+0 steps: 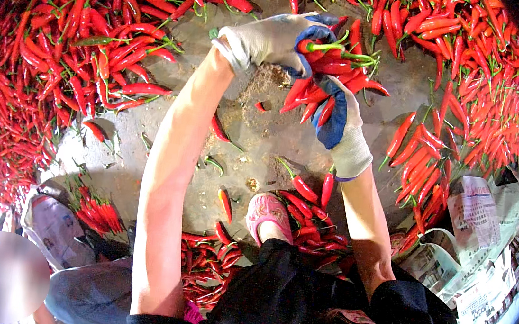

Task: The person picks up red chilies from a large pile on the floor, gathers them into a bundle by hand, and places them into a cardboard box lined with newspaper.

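Observation:
My left hand (279, 40), in a pale knit glove with a blue coated palm, curls around the upper part of a bunch of red chili peppers (330, 67). Several green stems stick out of that bunch to the right. Just below, my right hand (346, 124), gloved the same way, grips lower peppers of the bunch, some pointing down between its fingers. Both hands are close together above the concrete floor. Parts of the fingers are hidden behind the peppers and the gloves.
Large heaps of red chilies lie at the left (33, 66) and right (488, 78). A smaller pile (309, 231) surrounds my pink shoe (270, 214). A newspaper-lined basket (477, 247) stands at lower right. Another person's jeans-clad leg (88, 289) is at lower left, near bundled chilies (98, 210).

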Demonstrator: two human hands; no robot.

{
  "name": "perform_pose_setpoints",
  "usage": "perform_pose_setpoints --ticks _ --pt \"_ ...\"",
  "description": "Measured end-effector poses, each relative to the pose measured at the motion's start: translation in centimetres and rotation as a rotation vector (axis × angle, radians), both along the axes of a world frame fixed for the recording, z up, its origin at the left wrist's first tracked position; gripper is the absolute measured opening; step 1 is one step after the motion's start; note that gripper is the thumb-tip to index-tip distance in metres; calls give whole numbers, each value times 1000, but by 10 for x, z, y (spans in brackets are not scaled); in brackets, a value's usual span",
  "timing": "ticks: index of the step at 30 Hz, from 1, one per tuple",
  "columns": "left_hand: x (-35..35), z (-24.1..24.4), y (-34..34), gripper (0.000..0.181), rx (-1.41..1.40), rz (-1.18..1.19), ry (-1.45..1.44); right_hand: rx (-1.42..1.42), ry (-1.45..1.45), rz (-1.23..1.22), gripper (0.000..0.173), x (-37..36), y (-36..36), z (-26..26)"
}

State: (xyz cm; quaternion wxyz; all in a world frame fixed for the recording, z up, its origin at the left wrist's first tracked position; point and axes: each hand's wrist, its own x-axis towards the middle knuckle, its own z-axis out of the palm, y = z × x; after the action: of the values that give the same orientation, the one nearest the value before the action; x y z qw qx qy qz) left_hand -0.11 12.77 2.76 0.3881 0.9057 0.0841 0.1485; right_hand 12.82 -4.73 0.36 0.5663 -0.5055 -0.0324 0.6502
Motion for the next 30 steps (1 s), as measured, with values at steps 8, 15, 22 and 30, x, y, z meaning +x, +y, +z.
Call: perform_pose_setpoints --ticks 8,15,22,30 --pt "-2 5 -46 69 -211 123 99 115 -213 24 19 5 -27 3" --pt "-12 34 -57 71 -144 -32 159 -45 396 -83 27 -15 -54 9" --pt "17 5 6 65 -33 -153 329 151 22 18 18 -22 -25 15" --pt "13 31 -34 62 -170 -20 553 71 383 18 19 -6 -36 12"
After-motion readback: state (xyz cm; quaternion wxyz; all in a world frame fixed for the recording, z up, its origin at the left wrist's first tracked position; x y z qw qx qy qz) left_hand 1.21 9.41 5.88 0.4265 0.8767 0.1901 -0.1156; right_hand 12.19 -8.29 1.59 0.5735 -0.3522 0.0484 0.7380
